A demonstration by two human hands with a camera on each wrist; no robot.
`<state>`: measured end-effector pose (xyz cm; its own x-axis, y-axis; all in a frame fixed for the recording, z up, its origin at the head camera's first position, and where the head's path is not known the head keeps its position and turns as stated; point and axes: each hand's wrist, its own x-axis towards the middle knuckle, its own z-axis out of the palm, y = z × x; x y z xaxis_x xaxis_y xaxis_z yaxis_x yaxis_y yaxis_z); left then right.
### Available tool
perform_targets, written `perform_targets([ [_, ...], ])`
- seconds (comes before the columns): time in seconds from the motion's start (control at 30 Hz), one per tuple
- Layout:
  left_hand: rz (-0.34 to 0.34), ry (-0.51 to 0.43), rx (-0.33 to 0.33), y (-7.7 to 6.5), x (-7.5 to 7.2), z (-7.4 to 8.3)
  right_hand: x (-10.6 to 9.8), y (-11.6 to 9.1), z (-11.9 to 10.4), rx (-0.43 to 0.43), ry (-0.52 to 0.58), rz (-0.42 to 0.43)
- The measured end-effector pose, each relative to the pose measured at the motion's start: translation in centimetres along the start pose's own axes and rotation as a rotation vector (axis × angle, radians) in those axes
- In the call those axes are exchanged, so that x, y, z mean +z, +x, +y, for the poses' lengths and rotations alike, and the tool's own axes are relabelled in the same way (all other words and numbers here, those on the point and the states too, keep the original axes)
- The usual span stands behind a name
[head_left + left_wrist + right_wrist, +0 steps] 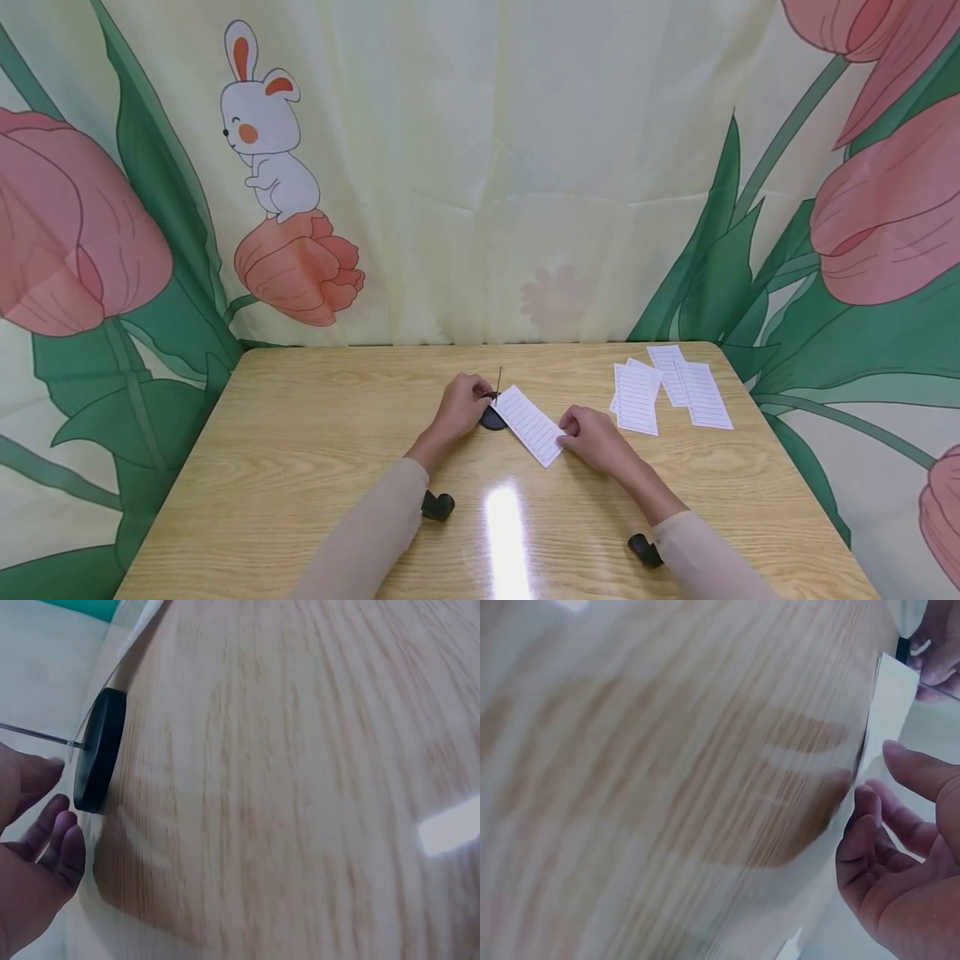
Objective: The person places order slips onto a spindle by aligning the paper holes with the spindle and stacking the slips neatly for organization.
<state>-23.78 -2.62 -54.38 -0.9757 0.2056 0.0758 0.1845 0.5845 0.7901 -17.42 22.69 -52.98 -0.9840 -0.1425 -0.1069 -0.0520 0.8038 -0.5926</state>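
Observation:
A lined white paper slip point(529, 427) lies slanted between the two hands, its upper left corner beside the metal rod of a bill spike. The spike's round black base point(100, 750) stands on the table, and its thin rod point(499, 382) points upward. At that corner, the left hand point(462, 404) pinches the slip close to the rod; the index fingertip is hidden in the left wrist view. The right hand point(597, 440) grips the slip's lower right edge between thumb and finger. In the right wrist view the slip point(889, 697) stretches from the right thumb toward the left fingers.
Several more lined slips point(636, 400) lie partly overlapping at the table's back right. The wooden table point(315, 433) meets a curtain point(450, 167) printed with tulips and a rabbit. Black wrist-worn devices point(438, 506) show at both sleeves. A bright reflection crosses the tabletop's front.

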Motion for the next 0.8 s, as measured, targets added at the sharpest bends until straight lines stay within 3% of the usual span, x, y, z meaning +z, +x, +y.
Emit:
perform_targets([
  [0.23,-0.057,0.027,0.006,-0.5,-0.4,-0.4,-1.2,-1.2,0.9,-0.017,-0.028,0.034],
  [0.6,-0.139,0.046,0.001,-0.9,-0.9,-0.8,-3.7,-2.6,4.2,0.023,-0.012,0.086],
  [0.8,-0.169,0.062,0.042,-1.0,-0.9,-1.2,-5.3,-3.5,6.2,0.047,-0.019,0.121],
])
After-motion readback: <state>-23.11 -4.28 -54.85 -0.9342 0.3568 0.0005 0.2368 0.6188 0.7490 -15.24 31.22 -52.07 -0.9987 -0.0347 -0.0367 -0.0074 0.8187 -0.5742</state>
